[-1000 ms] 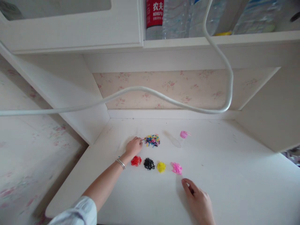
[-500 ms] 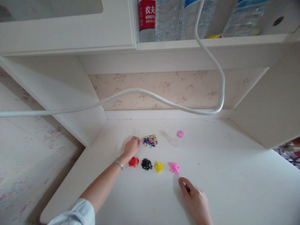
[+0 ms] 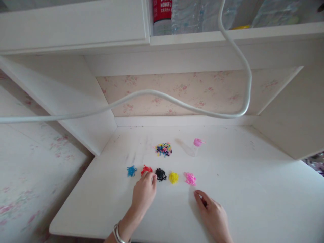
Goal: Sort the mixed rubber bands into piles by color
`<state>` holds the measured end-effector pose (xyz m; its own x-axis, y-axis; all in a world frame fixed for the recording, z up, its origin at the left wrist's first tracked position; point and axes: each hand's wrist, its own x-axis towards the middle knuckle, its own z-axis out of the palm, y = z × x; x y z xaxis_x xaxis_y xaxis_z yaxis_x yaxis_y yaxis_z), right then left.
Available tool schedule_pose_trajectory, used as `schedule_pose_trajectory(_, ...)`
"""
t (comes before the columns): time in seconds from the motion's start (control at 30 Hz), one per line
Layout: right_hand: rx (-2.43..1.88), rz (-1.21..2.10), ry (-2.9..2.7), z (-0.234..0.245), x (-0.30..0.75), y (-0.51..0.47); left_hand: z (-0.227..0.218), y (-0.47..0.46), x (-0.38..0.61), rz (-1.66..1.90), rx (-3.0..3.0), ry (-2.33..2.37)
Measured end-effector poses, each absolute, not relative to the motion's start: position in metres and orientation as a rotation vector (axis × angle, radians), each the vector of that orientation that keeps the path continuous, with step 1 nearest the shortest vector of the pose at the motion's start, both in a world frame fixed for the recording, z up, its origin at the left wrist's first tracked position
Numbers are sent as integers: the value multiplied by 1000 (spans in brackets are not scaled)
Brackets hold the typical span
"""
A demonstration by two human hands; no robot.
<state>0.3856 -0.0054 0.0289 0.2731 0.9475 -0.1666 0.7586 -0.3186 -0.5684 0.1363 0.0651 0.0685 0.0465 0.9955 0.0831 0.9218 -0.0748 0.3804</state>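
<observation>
My left hand (image 3: 145, 189) is closed in a pinch over the gap between a small red pile (image 3: 146, 168) and a black pile (image 3: 161, 174) of what look like little rubber bands. Its fingers cover part of the red pile, and whatever is between the fingertips is too small to make out. Resting on the desk, my right hand (image 3: 210, 209) has thumb and forefinger together, with nothing visible in them. Just beyond it lies a pink pile (image 3: 190, 179). A yellow pile (image 3: 173, 177) and a blue pile (image 3: 131, 171) complete the row. Behind the row is a mixed multicoloured pile (image 3: 163, 149).
A clear container with a pink lid (image 3: 197, 142) stands toward the back of the white desk (image 3: 243, 202). A white cable (image 3: 177, 104) crosses the view above. Bottles (image 3: 184, 17) stand on the overhead shelf, and side panels bound the desk.
My left hand has moved from the mixed pile toward me and right, to the red and black piles, uncovering the blue pile. The right hand holds its pose. The view has shifted slightly.
</observation>
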Motion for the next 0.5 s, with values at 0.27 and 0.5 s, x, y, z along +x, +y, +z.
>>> schedule_pose_trajectory(0.27, -2163, 623, -1558, 26, 386, -6, 48, 52, 148, 464, 2108, 2039)
schedule_pose_trajectory(0.5, -2149, 622, -1545, 28, 385, -7, 54, 48, 137, 570, 2061, 1944)
